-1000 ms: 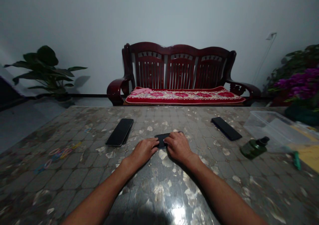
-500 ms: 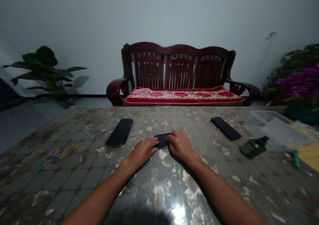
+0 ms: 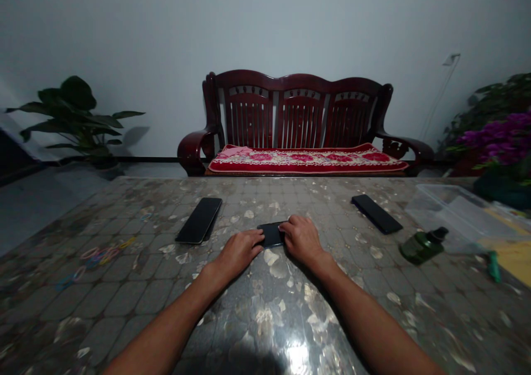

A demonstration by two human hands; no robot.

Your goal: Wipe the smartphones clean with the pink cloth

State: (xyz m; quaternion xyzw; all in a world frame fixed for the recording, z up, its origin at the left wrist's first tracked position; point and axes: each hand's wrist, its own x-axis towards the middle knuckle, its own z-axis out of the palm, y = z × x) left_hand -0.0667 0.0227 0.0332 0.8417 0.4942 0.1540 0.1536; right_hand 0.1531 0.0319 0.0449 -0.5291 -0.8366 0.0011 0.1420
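Note:
A dark smartphone [image 3: 271, 235] lies sideways on the patterned table, its screen facing up. My left hand [image 3: 241, 246] grips its left end, fingertips at the edge. At the other end, the fingers of my right hand [image 3: 303, 239] are bent over the phone and cover that part of it. Left of my hands rests a larger black phone [image 3: 199, 220], slightly raised off the tabletop. Another black phone [image 3: 376, 214] lies at an angle on the right.
Coloured elastic bands [image 3: 102, 256] are scattered at left. On the right are a green bottle [image 3: 421, 246], a clear plastic box [image 3: 446, 198], a green object [image 3: 493, 266] and purple flowers [image 3: 500, 137]. A wooden bench [image 3: 301, 82] stands beyond the table [image 3: 265, 189].
My right hand has shifted very slightly to the right at the phone's end. My left hand and the other things are where they were.

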